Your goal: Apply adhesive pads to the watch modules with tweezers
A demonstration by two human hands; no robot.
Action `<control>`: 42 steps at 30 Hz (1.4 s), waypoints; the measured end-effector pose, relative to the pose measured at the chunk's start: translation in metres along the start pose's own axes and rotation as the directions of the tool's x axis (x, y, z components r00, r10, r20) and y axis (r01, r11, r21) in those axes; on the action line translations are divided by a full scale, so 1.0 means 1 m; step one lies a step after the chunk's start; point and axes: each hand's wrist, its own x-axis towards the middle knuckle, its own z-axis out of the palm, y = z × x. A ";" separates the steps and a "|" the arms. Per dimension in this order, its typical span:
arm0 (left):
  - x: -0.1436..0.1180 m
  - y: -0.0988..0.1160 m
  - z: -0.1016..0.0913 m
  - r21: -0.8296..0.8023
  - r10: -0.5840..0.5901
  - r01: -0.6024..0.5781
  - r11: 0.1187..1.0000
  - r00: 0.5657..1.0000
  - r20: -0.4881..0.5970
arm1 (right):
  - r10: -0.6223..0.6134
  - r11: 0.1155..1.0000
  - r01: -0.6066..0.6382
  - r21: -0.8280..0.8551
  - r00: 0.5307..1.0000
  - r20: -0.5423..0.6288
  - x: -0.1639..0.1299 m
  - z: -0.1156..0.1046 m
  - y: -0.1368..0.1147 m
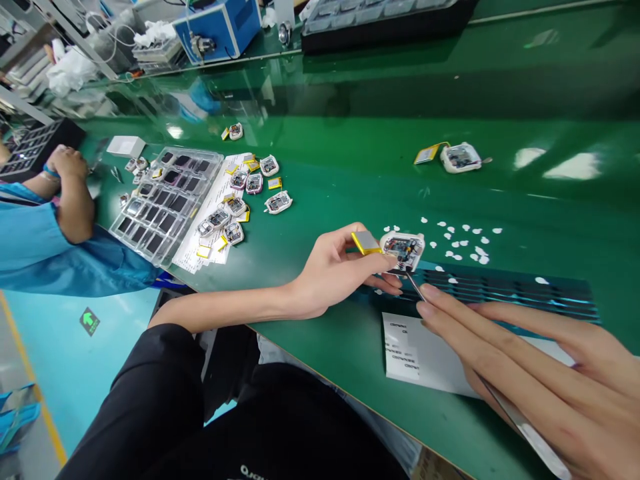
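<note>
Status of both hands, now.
Left hand: closed, holding an opened white device.
Right hand: closed, holding a thin metal tool, tip at the device.

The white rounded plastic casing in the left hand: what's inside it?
A dark circuit board shows inside the casing; whatever lies beneath the board or the left thumb is hidden.

The right hand's grip (540, 367) covers part of the metal tool (543, 445), the left thumb (371, 267) part of the white housing (404, 248), the top edge crops the black tray (390, 35), and print on the white sheet (435, 357) is unreadable.
</note>
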 end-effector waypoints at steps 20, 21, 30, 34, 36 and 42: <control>0.001 -0.009 0.001 0.063 -0.027 0.024 0.998 0.999 0.043 | 0.076 0.990 -0.068 0.124 0.995 -0.059 0.000 -0.004 -0.005; 0.001 -0.010 0.001 0.073 -0.023 0.019 0.997 0.999 0.046 | 0.068 0.990 -0.063 0.125 0.997 -0.037 -0.003 -0.007 -0.005; 0.000 -0.004 0.004 0.092 -0.072 0.066 0.994 0.996 0.062 | 0.081 0.991 -0.065 0.119 0.988 -0.133 0.005 0.001 -0.003; 0.000 -0.003 0.003 0.084 -0.118 0.114 0.990 0.992 0.050 | 0.100 0.989 -0.088 0.119 0.991 -0.093 0.003 -0.008 0.001; 0.002 -0.004 0.001 0.109 -0.111 0.105 0.988 0.993 0.045 | 0.094 0.992 -0.085 0.090 0.990 -0.102 0.003 -0.013 0.002; 0.055 0.018 -0.023 0.553 0.083 -0.099 0.827 0.995 0.054 | 0.056 0.998 -0.054 0.021 0.990 -0.130 0.020 -0.019 0.001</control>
